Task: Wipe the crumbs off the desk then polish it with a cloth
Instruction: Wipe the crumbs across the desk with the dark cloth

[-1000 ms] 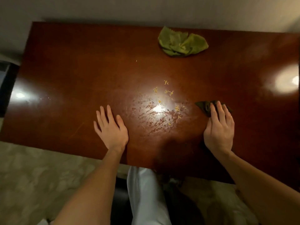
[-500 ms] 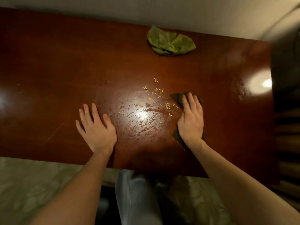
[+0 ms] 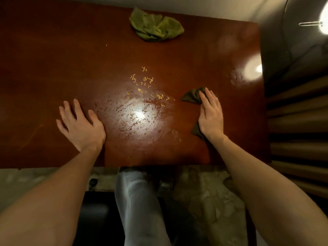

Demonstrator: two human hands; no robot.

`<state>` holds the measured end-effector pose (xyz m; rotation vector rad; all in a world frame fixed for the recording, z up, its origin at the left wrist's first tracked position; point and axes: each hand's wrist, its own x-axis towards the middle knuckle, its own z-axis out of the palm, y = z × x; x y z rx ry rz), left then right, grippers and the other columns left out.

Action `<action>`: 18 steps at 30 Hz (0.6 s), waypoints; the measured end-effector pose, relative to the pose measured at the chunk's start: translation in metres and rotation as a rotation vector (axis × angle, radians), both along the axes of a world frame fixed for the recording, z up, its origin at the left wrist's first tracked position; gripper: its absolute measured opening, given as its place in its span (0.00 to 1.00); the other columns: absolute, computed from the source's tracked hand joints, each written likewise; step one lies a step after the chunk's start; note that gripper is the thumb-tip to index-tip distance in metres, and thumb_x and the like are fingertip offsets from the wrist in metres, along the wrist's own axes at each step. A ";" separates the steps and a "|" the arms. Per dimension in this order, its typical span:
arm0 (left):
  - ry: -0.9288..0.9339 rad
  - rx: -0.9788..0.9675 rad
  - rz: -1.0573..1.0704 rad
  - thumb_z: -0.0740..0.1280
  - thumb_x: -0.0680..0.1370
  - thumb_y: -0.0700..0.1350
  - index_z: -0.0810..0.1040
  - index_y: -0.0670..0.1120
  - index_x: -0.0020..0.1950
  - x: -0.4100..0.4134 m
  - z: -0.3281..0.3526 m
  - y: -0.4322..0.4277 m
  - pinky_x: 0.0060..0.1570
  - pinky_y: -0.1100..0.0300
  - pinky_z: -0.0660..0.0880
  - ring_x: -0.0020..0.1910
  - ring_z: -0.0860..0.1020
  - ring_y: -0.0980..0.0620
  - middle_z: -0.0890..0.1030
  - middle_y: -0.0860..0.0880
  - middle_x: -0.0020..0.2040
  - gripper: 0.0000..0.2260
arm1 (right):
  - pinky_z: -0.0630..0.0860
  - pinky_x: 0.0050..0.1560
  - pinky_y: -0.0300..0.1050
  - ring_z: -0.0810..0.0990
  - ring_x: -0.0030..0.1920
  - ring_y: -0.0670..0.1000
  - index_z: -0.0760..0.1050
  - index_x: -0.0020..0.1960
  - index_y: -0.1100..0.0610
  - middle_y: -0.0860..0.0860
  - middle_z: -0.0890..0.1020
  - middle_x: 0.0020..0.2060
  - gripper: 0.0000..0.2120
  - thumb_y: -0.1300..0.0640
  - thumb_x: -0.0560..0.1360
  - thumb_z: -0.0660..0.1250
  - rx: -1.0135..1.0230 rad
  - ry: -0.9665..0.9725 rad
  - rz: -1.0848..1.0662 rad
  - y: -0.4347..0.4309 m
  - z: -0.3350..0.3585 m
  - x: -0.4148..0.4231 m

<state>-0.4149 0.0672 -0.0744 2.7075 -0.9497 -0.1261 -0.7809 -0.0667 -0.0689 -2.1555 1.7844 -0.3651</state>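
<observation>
Swung back rt since last frame: your R hand, fingers flat and close together, presses the cloth. The crumbs sit left of those fingers, apart. Sweep left w/ even pressure toward L hand, spread flat on table.

The crumbs lie on the desk. To their left rests the left hand. To their right, the right hand lies on the wiping cloth. The bunched cloth sits behind them.
</observation>
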 end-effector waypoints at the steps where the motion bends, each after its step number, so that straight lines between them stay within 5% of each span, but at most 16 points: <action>1: 0.000 -0.002 -0.002 0.53 0.85 0.57 0.59 0.50 0.84 0.000 0.000 0.000 0.81 0.41 0.47 0.84 0.51 0.47 0.56 0.47 0.85 0.28 | 0.55 0.82 0.51 0.55 0.83 0.50 0.65 0.81 0.52 0.47 0.62 0.82 0.22 0.58 0.87 0.56 0.009 0.004 -0.030 0.003 0.001 -0.014; 18: 0.007 0.014 0.005 0.51 0.85 0.58 0.59 0.50 0.84 0.000 0.001 -0.001 0.81 0.42 0.47 0.84 0.50 0.48 0.55 0.47 0.85 0.28 | 0.57 0.81 0.54 0.55 0.82 0.53 0.61 0.83 0.52 0.51 0.59 0.82 0.25 0.62 0.86 0.56 0.107 0.102 -0.344 0.051 0.008 -0.183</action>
